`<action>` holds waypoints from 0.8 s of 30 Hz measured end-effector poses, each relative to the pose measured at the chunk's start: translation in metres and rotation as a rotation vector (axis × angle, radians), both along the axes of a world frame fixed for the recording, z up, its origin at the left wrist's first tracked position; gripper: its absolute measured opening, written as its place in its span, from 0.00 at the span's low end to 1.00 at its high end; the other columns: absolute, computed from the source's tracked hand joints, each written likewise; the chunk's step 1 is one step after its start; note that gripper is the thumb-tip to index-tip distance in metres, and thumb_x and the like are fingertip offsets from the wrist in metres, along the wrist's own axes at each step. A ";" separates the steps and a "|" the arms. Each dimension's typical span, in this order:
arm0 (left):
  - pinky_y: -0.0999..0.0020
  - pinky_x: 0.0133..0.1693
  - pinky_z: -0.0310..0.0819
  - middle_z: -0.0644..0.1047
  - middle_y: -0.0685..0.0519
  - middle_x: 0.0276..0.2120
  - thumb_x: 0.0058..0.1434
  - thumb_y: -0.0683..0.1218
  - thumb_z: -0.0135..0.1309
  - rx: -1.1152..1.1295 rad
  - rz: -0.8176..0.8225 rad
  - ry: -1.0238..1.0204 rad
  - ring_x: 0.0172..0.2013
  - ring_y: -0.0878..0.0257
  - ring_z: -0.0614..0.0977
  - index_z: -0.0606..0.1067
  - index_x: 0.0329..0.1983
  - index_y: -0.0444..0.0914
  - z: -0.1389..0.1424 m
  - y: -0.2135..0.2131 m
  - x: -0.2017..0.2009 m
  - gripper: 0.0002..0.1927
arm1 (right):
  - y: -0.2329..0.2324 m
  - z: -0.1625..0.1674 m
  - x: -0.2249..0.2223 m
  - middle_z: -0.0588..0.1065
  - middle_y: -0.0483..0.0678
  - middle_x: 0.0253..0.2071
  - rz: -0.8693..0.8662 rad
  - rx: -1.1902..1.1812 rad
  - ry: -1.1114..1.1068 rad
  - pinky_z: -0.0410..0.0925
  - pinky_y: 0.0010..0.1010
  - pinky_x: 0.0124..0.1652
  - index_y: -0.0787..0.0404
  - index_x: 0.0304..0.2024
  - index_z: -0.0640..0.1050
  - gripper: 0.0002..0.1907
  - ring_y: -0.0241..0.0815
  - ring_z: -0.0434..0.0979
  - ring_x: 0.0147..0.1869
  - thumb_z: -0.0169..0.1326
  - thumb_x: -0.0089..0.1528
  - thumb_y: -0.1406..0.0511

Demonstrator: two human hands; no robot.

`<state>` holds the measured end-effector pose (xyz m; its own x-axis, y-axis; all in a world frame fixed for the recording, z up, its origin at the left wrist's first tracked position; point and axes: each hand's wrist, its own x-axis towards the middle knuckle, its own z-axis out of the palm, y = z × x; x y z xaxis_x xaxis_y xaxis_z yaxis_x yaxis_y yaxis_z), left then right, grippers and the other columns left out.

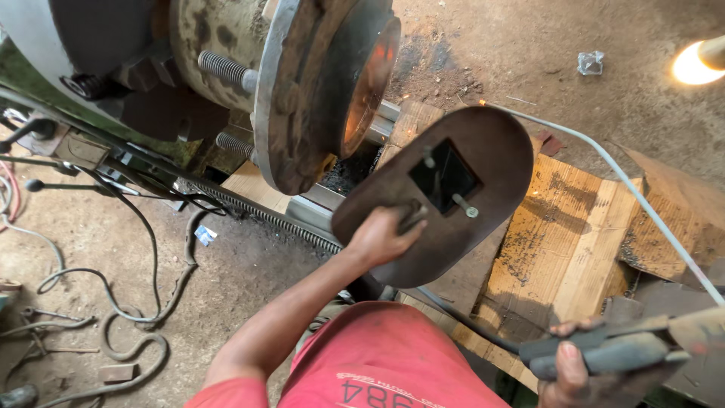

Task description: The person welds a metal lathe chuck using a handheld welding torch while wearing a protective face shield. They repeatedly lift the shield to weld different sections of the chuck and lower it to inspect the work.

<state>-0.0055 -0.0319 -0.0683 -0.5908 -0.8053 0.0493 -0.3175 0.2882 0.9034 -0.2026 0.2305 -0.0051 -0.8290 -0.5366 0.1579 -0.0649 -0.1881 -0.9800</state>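
Rust-brown steel dominates: one large flanged workpiece [317, 91] sits on a lathe at the upper left, its flange edge overhanging the toothed rack [264, 215]. Bare dirt floor [529, 45] lies open beyond it, toward the top edge. One oval hand shield [445, 189], with one dark window, hangs just right of the flange, near but apart. The left hand [381, 238], arm extended forward, is closed around the shield's handle. The right hand [566, 370], at the lower right corner, is wrapped on one electrode holder [619, 347]; its grip appears firm, though partly cut off. Wooden boards [559, 249] lie beneath. Several cables [136, 317] coil at lower left.
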 end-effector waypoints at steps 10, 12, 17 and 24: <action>0.45 0.42 0.75 0.79 0.34 0.31 0.65 0.60 0.51 0.160 -0.114 -0.213 0.38 0.37 0.82 0.80 0.35 0.35 -0.156 0.008 -0.106 0.23 | 0.138 -0.170 -0.153 0.69 0.72 0.53 0.682 -0.227 -0.616 0.57 0.69 0.62 0.69 0.64 0.62 0.23 0.69 0.66 0.63 0.50 0.71 0.64; 0.45 0.43 0.75 0.79 0.34 0.31 0.65 0.59 0.51 0.162 -0.111 -0.216 0.38 0.37 0.82 0.81 0.35 0.35 -0.172 0.015 -0.116 0.23 | 0.137 -0.176 -0.167 0.70 0.76 0.53 0.919 -0.366 -0.782 0.54 0.75 0.64 0.72 0.61 0.65 0.20 0.75 0.65 0.66 0.49 0.73 0.63; 0.44 0.44 0.75 0.80 0.34 0.33 0.65 0.59 0.51 0.178 -0.092 -0.251 0.39 0.36 0.82 0.79 0.37 0.34 -0.201 0.029 -0.127 0.22 | 0.122 -0.179 -0.171 0.64 0.81 0.62 1.216 -0.557 -1.018 0.43 0.75 0.68 0.74 0.68 0.62 0.30 0.79 0.55 0.74 0.36 0.76 0.53; 0.47 0.44 0.75 0.80 0.35 0.39 0.62 0.58 0.54 -0.003 -0.365 -0.365 0.43 0.38 0.81 0.76 0.42 0.32 -0.153 0.021 -0.084 0.23 | 0.113 -0.170 -0.130 0.70 0.67 0.52 0.682 -0.161 -0.613 0.60 0.64 0.64 0.68 0.60 0.64 0.21 0.65 0.69 0.63 0.50 0.68 0.66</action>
<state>-0.0893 -0.0107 -0.2209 -0.8123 -0.5439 -0.2106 -0.4905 0.4415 0.7514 -0.3322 0.3434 -0.1756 -0.3052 -0.9482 -0.0882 0.6305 -0.1319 -0.7649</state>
